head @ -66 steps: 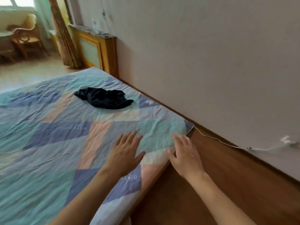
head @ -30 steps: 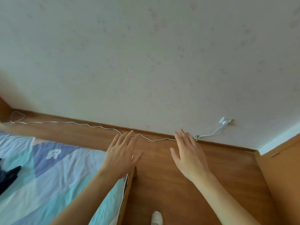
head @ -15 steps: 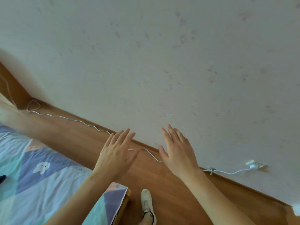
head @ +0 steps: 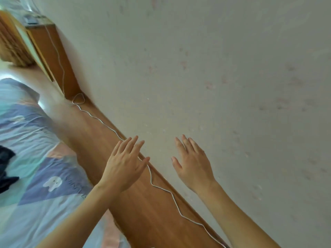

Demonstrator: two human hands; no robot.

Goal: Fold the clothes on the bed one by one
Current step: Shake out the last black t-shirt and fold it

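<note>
The bed (head: pixel 44 203), under a patchwork cover of blue, teal and pink, fills the lower left. A dark crumpled garment (head: pixel 5 169) lies on it at the left edge, mostly cut off by the frame. My left hand (head: pixel 123 167) hovers with straight spread fingers over the wooden floor beside the bed, holding nothing. My right hand (head: pixel 193 163) is raised the same way in front of the wall, empty. Both hands are well to the right of the garment.
A strip of wooden floor (head: pixel 143 212) runs between bed and pale wall (head: pixel 215 68). A thin white cable (head: pixel 161 187) snakes along the skirting. A wooden cabinet (head: pixel 52 56) stands at the far end against the wall.
The view has swung and tilted back left, so the bed and the dark garment's edge show again. Both hands stayed open and empty in front of me.
</note>
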